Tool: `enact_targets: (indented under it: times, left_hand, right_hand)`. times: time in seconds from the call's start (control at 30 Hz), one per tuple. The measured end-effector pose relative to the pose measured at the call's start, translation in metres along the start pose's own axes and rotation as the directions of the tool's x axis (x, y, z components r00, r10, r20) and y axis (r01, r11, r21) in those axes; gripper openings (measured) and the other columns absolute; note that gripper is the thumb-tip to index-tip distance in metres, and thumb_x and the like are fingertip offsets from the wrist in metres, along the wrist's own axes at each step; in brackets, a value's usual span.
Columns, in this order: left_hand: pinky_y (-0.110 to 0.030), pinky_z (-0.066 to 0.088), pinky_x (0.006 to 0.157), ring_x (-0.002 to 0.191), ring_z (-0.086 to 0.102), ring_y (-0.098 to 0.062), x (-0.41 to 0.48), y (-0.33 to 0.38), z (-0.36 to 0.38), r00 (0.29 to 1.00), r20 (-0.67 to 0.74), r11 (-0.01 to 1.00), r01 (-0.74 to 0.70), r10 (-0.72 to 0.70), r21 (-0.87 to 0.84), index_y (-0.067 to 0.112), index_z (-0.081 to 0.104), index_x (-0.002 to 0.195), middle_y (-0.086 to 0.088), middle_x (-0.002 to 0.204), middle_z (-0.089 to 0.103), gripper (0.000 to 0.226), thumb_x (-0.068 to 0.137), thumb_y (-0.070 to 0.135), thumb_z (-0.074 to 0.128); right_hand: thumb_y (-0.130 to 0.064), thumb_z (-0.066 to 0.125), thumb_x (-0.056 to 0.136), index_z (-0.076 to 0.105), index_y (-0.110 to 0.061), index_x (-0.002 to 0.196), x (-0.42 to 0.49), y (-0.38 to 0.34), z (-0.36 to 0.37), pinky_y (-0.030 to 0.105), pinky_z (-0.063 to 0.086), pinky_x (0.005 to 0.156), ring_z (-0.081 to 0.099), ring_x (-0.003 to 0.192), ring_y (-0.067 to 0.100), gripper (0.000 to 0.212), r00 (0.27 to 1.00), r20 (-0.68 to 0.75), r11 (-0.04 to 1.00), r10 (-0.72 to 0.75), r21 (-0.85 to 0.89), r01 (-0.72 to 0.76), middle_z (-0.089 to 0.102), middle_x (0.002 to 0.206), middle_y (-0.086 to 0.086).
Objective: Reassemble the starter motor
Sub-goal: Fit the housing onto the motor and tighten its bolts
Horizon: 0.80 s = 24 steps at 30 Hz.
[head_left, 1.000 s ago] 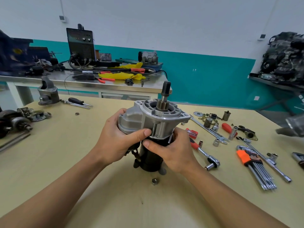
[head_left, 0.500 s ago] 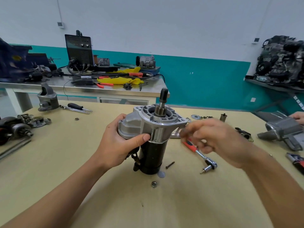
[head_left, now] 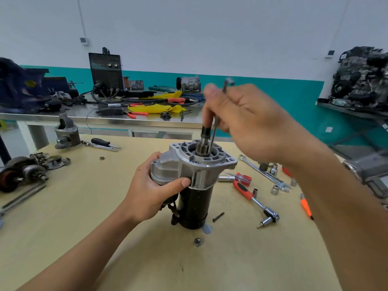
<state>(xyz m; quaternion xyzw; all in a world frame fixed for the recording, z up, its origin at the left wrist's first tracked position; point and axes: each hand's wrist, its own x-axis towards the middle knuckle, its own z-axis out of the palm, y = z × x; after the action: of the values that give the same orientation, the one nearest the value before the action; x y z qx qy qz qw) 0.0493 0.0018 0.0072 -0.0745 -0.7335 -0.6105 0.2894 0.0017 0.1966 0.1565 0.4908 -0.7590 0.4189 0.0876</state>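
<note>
Only the head view to go on, so here's what I've got. The starter motor stands upright on its black end near the middle of the table, silver nose housing on top and the pinion shaft poking straight up out of it. My left hand is wrapped round the bulged side of the housing, thumb pressed across the front. That's a firm closed grip.

The right hand is up above the housing, a bit blurry, with its fingers curled round a long bolt. The hex head sticks out above the fingers, and the shank slants down right beside the shaft. I can't tell whether the tip has found a hole yet or is just sitting in the recess.

To do this bit well, I'd stand the bolt up vertical before pushing. Slanted like that, it looks likely to snag or cross-thread at the far end. I'd hold the body dead steady with the left hand, feel the bolt drop through, then start the thread by fingertip only.

The ratchet is just to the right for afterwards. There's a loose black screw and a nut by the base, so I'd be careful not to knock those off.
</note>
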Motion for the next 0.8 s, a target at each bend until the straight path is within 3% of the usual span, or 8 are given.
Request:
enact_targets:
  times: [0.1,0.17,0.3,0.5,0.63,0.8]
  left_hand:
    - [-0.028,0.056,0.066,0.084,0.068,-0.017,0.001,0.000,0.001,1.000,-0.002,1.000,-0.001,0.001,-0.004,0.008,0.061,0.111,-0.010,0.098,0.071,0.057,0.065,0.036,0.083]
    - [-0.024,0.055,0.069,0.086,0.069,-0.016,0.001,-0.001,0.000,1.000,-0.004,1.000,-0.008,0.008,-0.003,0.008,0.061,0.111,-0.006,0.097,0.073,0.057,0.066,0.035,0.083]
    - [-0.025,0.055,0.076,0.092,0.071,-0.019,0.001,-0.003,0.001,1.000,-0.004,1.000,-0.011,0.011,-0.006,0.005,0.061,0.112,-0.005,0.100,0.074,0.059,0.065,0.034,0.083]
    - [-0.043,0.056,0.077,0.094,0.067,-0.035,0.002,-0.002,0.002,1.000,-0.024,1.000,0.002,-0.002,0.002,0.001,0.059,0.113,-0.014,0.102,0.072,0.068,0.061,0.037,0.084]
    - [-0.043,0.056,0.077,0.095,0.066,-0.036,0.001,0.001,0.002,1.000,-0.028,1.000,0.004,-0.004,-0.006,0.001,0.058,0.114,-0.014,0.101,0.072,0.081,0.055,0.047,0.089]
    - [-0.041,0.053,0.065,0.082,0.062,-0.042,0.000,0.002,0.003,1.000,-0.015,1.000,0.009,-0.009,-0.015,-0.001,0.057,0.113,-0.021,0.096,0.067,0.069,0.060,0.036,0.083]
  right_hand:
    - [-0.031,0.039,0.107,0.060,-0.012,0.077,0.005,0.008,0.006,0.028,0.035,0.051,0.038,0.052,0.012,0.041,0.996,0.086,0.997,0.008,0.070,-0.014,0.041,0.055,-0.003]
    - [-0.026,0.042,0.106,0.059,-0.013,0.077,0.006,0.014,0.006,0.022,0.037,0.050,0.042,0.052,0.007,0.036,0.993,0.121,0.995,0.012,0.102,-0.024,0.045,0.054,-0.010]
    - [-0.025,0.043,0.106,0.058,-0.019,0.075,0.004,0.026,0.003,0.015,0.038,0.046,0.044,0.050,0.006,0.035,0.979,0.203,0.989,0.029,0.133,-0.057,0.050,0.054,-0.009]
    - [-0.025,0.041,0.107,0.057,-0.019,0.075,0.006,0.031,0.002,0.013,0.037,0.045,0.043,0.045,0.001,0.036,0.976,0.209,0.983,0.058,0.159,-0.093,0.050,0.050,-0.011]
    - [-0.025,0.041,0.107,0.057,-0.021,0.074,0.006,0.031,0.003,0.015,0.037,0.045,0.043,0.044,0.001,0.036,0.978,0.199,0.985,0.058,0.147,-0.088,0.050,0.050,-0.011]
    - [-0.026,0.044,0.105,0.060,-0.020,0.074,0.006,0.028,0.004,0.013,0.038,0.043,0.045,0.042,0.002,0.036,0.977,0.199,0.985,0.074,0.138,-0.103,0.052,0.049,-0.009]
